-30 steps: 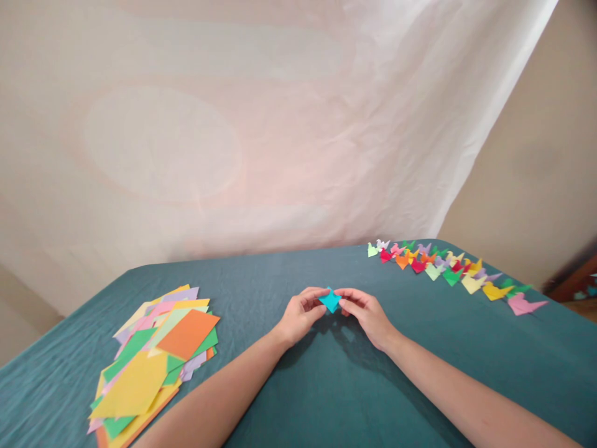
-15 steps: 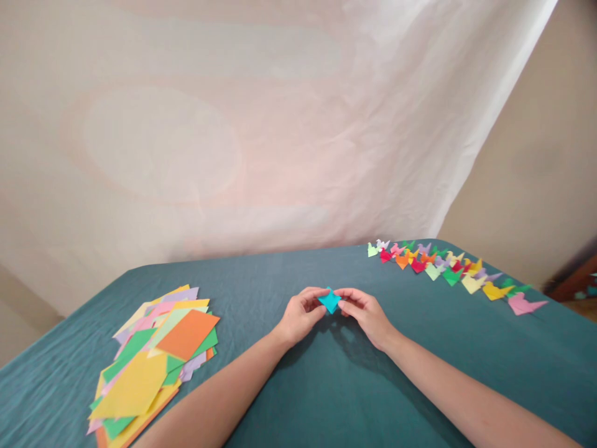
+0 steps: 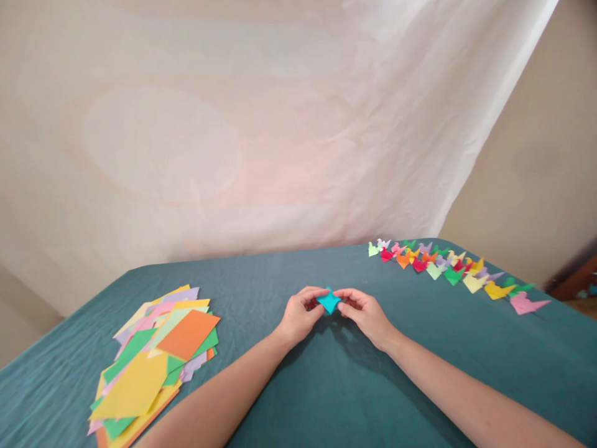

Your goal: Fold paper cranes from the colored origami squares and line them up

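Note:
A small folded piece of turquoise paper (image 3: 329,302) is held just above the teal tablecloth (image 3: 326,386) at the table's middle. My left hand (image 3: 301,314) pinches its left side with thumb and fingertips. My right hand (image 3: 366,313) pinches its right side the same way. Both forearms reach in from the bottom edge of the view.
A loose pile of coloured paper squares (image 3: 153,348) lies at the front left. A row of several small folded paper figures (image 3: 448,267) runs along the back right of the table. A pale cloth backdrop (image 3: 261,124) hangs behind the table.
Both hands and the turquoise paper have shifted very slightly to the left and away; the grip is the same.

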`<state>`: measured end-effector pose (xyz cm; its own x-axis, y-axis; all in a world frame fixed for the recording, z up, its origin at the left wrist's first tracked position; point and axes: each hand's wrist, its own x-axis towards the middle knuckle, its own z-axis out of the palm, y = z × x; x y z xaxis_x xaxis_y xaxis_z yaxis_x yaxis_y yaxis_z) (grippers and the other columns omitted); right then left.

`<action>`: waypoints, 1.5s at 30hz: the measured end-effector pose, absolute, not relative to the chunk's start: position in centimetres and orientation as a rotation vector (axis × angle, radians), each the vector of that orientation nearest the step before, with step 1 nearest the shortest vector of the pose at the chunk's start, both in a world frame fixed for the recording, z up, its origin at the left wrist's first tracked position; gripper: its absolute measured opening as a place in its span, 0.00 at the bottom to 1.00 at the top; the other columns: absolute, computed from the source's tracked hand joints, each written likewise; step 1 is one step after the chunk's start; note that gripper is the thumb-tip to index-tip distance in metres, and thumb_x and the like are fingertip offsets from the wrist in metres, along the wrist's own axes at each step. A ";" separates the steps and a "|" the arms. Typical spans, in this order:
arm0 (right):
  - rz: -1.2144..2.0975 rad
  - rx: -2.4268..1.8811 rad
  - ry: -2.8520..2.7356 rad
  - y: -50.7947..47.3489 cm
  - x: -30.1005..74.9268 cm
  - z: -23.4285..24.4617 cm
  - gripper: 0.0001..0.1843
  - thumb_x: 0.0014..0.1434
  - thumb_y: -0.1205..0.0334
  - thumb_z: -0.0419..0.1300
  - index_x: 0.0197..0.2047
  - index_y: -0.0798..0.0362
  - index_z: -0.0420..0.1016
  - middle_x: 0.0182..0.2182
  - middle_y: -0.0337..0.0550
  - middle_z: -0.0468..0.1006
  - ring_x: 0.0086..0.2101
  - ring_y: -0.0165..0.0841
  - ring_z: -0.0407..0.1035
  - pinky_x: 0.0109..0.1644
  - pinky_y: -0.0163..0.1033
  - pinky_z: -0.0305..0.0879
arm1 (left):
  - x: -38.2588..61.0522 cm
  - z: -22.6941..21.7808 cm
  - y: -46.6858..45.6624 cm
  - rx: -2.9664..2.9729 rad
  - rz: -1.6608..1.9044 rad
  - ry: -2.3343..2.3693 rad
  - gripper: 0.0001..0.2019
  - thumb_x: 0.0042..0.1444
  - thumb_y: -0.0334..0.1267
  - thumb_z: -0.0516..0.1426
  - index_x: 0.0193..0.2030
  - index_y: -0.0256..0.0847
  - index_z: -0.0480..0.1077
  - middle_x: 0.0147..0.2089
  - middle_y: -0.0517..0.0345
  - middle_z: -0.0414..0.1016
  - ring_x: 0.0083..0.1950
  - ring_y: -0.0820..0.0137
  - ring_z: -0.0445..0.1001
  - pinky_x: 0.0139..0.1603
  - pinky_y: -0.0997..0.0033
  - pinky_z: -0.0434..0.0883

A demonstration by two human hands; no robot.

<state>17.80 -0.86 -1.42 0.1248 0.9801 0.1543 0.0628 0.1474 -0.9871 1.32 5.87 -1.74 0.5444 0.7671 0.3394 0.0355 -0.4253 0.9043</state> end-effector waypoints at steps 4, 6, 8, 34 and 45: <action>0.994 -1.164 -1.230 -1.0 17.8 -1.4 0.12 0.50 0.60 0.60 0.40 0.52 0.72 0.28 0.37 0.73 0.28 0.30 0.65 0.34 0.36 0.62 | 1.3 -1.6 5.8 1.838 0.984 0.666 0.14 0.50 0.30 0.56 0.45 0.40 0.72 0.45 0.53 0.72 0.43 0.67 0.71 0.44 0.69 0.70; 1.000 -1.145 -1.244 -1.1 17.8 -1.4 0.13 0.51 0.61 0.60 0.41 0.52 0.71 0.29 0.38 0.73 0.28 0.30 0.64 0.35 0.36 0.61 | 1.3 -1.7 5.8 1.835 0.998 0.669 0.13 0.50 0.30 0.56 0.44 0.39 0.72 0.45 0.53 0.72 0.43 0.67 0.72 0.43 0.69 0.70; 0.996 -1.138 -1.266 -1.1 17.8 -1.4 0.14 0.51 0.61 0.59 0.42 0.52 0.71 0.30 0.38 0.73 0.28 0.30 0.64 0.35 0.36 0.61 | 1.3 -1.7 5.9 1.836 1.011 0.668 0.13 0.49 0.30 0.56 0.43 0.39 0.72 0.45 0.53 0.72 0.42 0.67 0.72 0.43 0.69 0.70; 0.886 -1.166 -1.298 -1.1 17.2 -1.5 0.11 0.52 0.63 0.57 0.40 0.51 0.64 0.32 0.38 0.70 0.27 0.28 0.63 0.31 0.34 0.60 | 1.3 -0.9 5.1 1.855 0.971 0.654 0.15 0.48 0.28 0.56 0.44 0.38 0.73 0.41 0.54 0.72 0.37 0.71 0.72 0.37 0.75 0.69; 0.881 -1.171 -1.359 -1.0 17.3 -1.7 0.10 0.55 0.59 0.56 0.40 0.52 0.65 0.28 0.37 0.69 0.28 0.29 0.64 0.32 0.34 0.61 | 1.4 -0.9 4.9 1.794 0.913 0.661 0.21 0.48 0.28 0.56 0.51 0.37 0.67 0.43 0.53 0.74 0.37 0.70 0.74 0.38 0.73 0.70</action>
<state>17.29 -0.96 -1.73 0.0707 0.9649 0.2530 0.1627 0.2391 -0.9573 1.40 4.94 -0.93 0.5694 0.7699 0.2881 0.0341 -0.3723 0.9275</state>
